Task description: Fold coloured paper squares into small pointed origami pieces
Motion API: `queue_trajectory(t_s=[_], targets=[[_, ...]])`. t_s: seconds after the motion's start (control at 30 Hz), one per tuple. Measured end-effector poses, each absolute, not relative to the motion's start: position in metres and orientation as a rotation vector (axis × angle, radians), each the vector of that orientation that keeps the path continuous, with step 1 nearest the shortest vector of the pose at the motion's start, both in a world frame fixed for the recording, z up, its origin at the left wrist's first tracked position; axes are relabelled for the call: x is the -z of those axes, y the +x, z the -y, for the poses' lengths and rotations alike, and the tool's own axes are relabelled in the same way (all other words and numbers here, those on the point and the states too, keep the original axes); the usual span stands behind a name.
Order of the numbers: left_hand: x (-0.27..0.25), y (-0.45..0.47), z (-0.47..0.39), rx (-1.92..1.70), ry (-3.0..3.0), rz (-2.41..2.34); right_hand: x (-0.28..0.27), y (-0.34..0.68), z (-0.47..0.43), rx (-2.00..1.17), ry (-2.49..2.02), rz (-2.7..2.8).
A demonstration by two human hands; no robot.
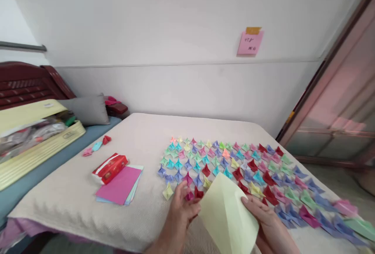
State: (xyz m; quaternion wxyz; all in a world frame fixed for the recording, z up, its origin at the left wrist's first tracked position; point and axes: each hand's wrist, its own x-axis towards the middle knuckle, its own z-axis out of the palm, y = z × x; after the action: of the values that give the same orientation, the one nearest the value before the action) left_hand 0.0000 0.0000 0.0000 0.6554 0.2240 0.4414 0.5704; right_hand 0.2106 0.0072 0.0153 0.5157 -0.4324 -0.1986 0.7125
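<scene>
A pale yellow sheet of paper (228, 213) is tilted up in front of me, with faint creases running down it. My right hand (268, 221) grips it at the right edge, thumb on the near face and the other fingers hidden behind. At the sheet's left corner is my left hand (183, 211), fingers curved and apart, with the thumb tip close to or touching the paper's edge. Just beyond both hands, many small folded paper pieces (206, 170) in several colours lie in rows on the light bedspread (149, 137).
To the left, a red tissue pack (113, 168) rests partly on a stack of coloured paper (121, 185). Farther left are a few folded pieces (97, 146), a yellowish open case (43, 137) and a grey pillow (88, 109). A pink note (250, 44) is taped to the wall.
</scene>
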Motion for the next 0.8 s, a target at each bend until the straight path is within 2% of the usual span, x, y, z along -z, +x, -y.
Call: queue_trajectory(t_s=[0.17, 0.43, 0.63, 0.8], targets=[[-0.008, -0.012, 0.000, -1.364, 0.406, -0.782, -0.011, 0.204, -0.006, -1.691, -1.066, 0.556], [-0.018, -0.004, 0.014, -1.059, 0.488, -0.697, -0.021, 0.195, 0.004, -1.658, -1.076, 0.615], [-0.015, -0.006, 0.012, -1.196, 0.505, -0.689, -0.020, 0.195, 0.011, -1.719, -0.844, 0.574], [-0.017, -0.008, 0.009, -1.238, 0.504, -0.663, -0.011, 0.186, 0.013, -1.650, -0.937, 0.512]])
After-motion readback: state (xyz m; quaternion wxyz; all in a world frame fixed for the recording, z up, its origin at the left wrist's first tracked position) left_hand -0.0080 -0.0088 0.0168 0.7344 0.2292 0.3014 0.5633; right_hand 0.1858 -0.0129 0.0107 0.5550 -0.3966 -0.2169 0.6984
